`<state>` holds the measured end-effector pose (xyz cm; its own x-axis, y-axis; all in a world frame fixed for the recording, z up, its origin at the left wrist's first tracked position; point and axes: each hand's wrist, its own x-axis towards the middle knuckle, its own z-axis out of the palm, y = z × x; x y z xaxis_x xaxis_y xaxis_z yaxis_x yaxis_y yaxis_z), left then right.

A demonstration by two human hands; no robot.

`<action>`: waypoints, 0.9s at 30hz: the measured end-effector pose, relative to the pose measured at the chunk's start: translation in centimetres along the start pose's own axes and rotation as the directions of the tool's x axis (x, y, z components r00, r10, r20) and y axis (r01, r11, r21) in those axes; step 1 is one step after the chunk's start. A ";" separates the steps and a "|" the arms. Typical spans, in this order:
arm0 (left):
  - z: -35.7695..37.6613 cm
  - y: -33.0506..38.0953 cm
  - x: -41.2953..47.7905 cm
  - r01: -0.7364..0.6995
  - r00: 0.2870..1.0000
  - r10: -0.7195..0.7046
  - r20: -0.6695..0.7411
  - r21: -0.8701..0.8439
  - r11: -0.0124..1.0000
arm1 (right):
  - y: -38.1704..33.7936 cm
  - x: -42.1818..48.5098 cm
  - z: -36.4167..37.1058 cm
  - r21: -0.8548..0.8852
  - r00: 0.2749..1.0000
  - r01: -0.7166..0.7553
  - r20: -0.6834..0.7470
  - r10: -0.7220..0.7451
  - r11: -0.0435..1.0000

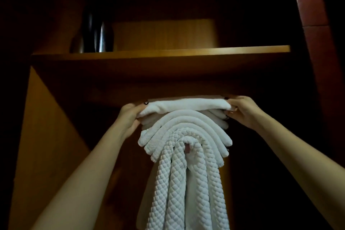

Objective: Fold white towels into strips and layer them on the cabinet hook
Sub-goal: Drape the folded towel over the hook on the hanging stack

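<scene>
Head view, looking up into a dim wooden cabinet.

The top towel (pixel 186 105) is a white folded strip. It lies flat and level across the crown of the layered towels (pixel 188 130), just under the shelf (pixel 160 50).

The left hand (pixel 130 115) holds the strip's left end. Its grip is clamped on the cloth, thumb on top and fingers curled beneath. The right hand (pixel 240 110) holds the right end the same way, with its grip closed round the fold. Both forearms reach upward from the lower corners.

Below the strip, the layered towels arch one over another, smooth ones outermost. The innermost are quilted in a diamond pattern, and their ends (pixel 168 183) hang straight down past the bottom edge.

A small reddish piece (pixel 187 148) shows at the centre of the arch — whether it is the hook cannot be told.

A dark glossy vessel (pixel 99 35) stands on the shelf at the left, beside a wooden block (pixel 164 33). The cabinet's side panel (pixel 46 127) runs down the left.
</scene>
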<state>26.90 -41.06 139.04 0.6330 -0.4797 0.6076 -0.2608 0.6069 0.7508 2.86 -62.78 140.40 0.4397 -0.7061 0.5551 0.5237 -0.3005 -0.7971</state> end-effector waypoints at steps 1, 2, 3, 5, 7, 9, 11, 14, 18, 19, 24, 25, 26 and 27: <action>-0.3 -0.6 -0.1 0.028 0.999 -0.028 0.020 0.016 0.999 | 1.0 -0.1 -0.3 0.005 1.000 -0.018 0.009 0.018 1.000; -0.6 -1.1 -0.4 0.048 0.998 -0.049 0.050 0.017 0.999 | 1.9 -0.4 -0.6 0.014 0.999 -0.035 0.022 0.035 0.999; -1.0 -1.5 -0.5 0.062 0.995 -0.063 0.078 0.014 0.998 | 2.7 -0.6 -1.0 0.020 0.998 -0.049 0.036 0.048 0.999; -1.4 -1.8 -0.9 0.093 0.988 -0.093 0.126 0.009 0.996 | 3.6 -1.3 -1.8 0.009 0.997 -0.058 0.056 0.058 0.998; -1.5 -2.1 -1.4 0.124 0.984 -0.124 0.129 0.007 0.992 | 4.0 -1.9 -2.4 -0.005 0.996 -0.061 0.072 0.061 0.998; -1.2 -2.0 -2.0 0.166 0.982 -0.161 0.098 -0.043 0.985 | 4.1 -2.6 -2.6 -0.008 0.991 -0.086 0.099 0.086 0.996; -1.1 -1.5 -2.2 0.214 0.976 -0.206 0.071 -0.137 0.967 | 3.9 -3.0 -2.6 0.021 0.985 -0.117 0.129 0.114 0.993; -1.0 -0.2 -2.5 0.242 0.970 -0.232 0.072 -0.219 0.945 | 3.2 -3.3 -2.5 0.014 0.986 -0.127 0.113 0.124 0.992; -1.1 -1.0 -4.0 0.157 0.978 -0.185 0.098 0.241 0.958 | 5.0 -4.1 -2.1 -0.298 0.982 -0.021 0.173 0.075 0.954; -1.3 -1.4 -4.4 0.078 0.985 -0.129 0.112 0.374 0.924 | 5.6 -4.4 -2.0 -0.401 0.985 0.063 0.173 0.008 0.914; -1.3 -2.1 -4.5 -0.242 0.967 0.223 0.125 0.726 0.644 | 5.2 -5.0 -1.9 -0.637 0.909 0.395 0.168 -0.381 0.662; -1.1 -2.2 -4.6 -0.262 0.963 0.226 0.147 0.711 0.653 | 5.2 -5.4 -1.6 -0.613 0.903 0.423 0.221 -0.369 0.667; -0.9 -2.4 -4.8 -0.272 0.962 0.208 0.178 0.690 0.671 | 5.4 -5.7 -1.1 -0.608 0.896 0.442 0.268 -0.354 0.659; -0.8 -2.8 -5.0 -0.274 0.962 0.190 0.197 0.680 0.680 | 5.9 -6.1 -0.8 -0.619 0.886 0.462 0.299 -0.354 0.635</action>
<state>25.05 -39.86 133.74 0.4157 -0.4706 0.7783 -0.8464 0.1130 0.5204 2.69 -60.75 132.12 0.4223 -0.3276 0.8452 0.0845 -0.9141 -0.3966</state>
